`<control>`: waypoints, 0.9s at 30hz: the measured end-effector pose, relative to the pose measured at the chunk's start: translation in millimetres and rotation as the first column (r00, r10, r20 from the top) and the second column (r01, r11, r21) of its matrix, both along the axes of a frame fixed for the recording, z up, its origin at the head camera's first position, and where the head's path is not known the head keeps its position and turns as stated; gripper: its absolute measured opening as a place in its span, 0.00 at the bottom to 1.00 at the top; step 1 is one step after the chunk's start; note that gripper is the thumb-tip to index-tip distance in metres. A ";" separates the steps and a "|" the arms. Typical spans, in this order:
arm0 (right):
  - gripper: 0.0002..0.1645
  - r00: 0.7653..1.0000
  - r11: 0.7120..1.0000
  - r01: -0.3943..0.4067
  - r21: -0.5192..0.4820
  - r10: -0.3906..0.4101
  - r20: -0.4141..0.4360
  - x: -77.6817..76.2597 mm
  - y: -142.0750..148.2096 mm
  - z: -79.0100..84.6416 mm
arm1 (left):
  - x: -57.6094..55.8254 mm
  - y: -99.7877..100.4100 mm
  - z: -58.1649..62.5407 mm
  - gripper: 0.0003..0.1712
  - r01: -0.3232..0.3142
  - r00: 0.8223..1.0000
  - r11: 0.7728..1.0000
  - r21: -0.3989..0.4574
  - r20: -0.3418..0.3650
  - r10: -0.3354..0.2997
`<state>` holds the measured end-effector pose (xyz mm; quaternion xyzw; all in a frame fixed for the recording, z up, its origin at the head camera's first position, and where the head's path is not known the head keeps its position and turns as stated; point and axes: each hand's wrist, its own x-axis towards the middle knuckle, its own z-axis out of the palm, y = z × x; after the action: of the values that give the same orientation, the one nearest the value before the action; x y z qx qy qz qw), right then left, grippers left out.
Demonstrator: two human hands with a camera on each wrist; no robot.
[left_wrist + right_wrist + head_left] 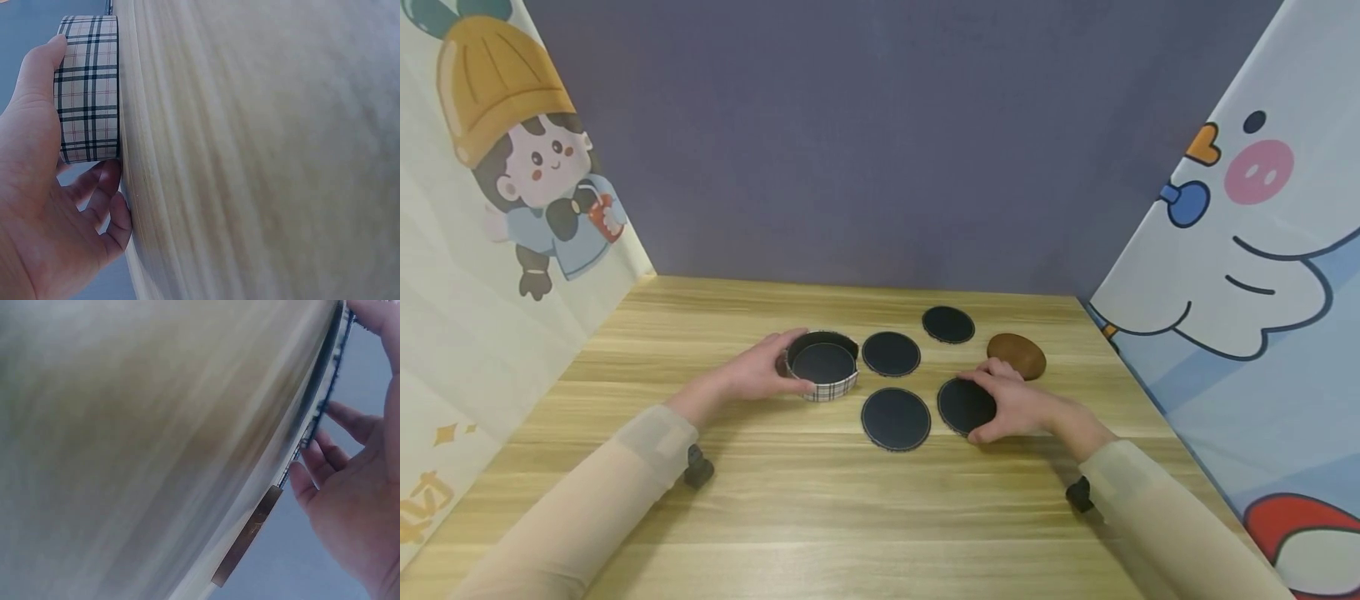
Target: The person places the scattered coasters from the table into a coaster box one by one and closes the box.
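Observation:
My left hand [758, 368] grips a round, open-topped coaster holder [829, 391] with a plaid outer wall and a dark inside. The left wrist view shows the plaid wall [90, 94] close up, its base at the table and my thumb against it. My right hand [1017, 406] pinches a black round coaster [962, 405] by its edges, thumb on the near side and fingers on the far side. In the right wrist view this coaster [330, 384] appears edge-on, seemingly a little off the table. More black coasters lie flat nearby: one [896, 419], another [891, 354] and a third [948, 324].
A brown rounded piece [1019, 357] lies just beyond my right hand; seen edge-on in the right wrist view, it has some thickness. The wooden table [820, 517] meets a dark back panel [865, 150] and printed side panels.

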<state>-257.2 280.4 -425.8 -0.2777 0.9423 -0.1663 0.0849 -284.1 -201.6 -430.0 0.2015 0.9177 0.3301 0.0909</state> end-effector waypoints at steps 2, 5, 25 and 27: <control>0.64 1.000 1.000 0.005 -0.021 -0.006 -0.023 0.2 -0.9 0.5 | -0.3 0.1 -0.1 0.68 -0.001 1.000 1.000 0.000 -0.001 0.001; 0.63 0.998 0.999 0.008 -0.047 -0.011 -0.067 -0.4 -3.0 2.0 | -0.6 0.0 0.0 0.69 -0.001 1.000 1.000 -0.003 -0.005 0.001; 0.66 0.968 0.978 0.190 -0.086 -0.201 -0.150 -10.3 -68.3 20.4 | -0.8 -1.6 -1.4 0.69 0.005 1.000 1.000 0.000 -0.019 -0.005; 0.66 0.967 0.979 0.181 -0.089 -0.194 -0.163 -12.3 -76.1 21.2 | -0.9 -1.8 -1.4 0.69 0.004 1.000 1.000 0.000 -0.019 -0.004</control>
<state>-269.5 204.3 -404.6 -0.2034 0.9614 -0.1839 -0.0224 -284.9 -203.4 -431.4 0.2066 0.9181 0.3279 0.0827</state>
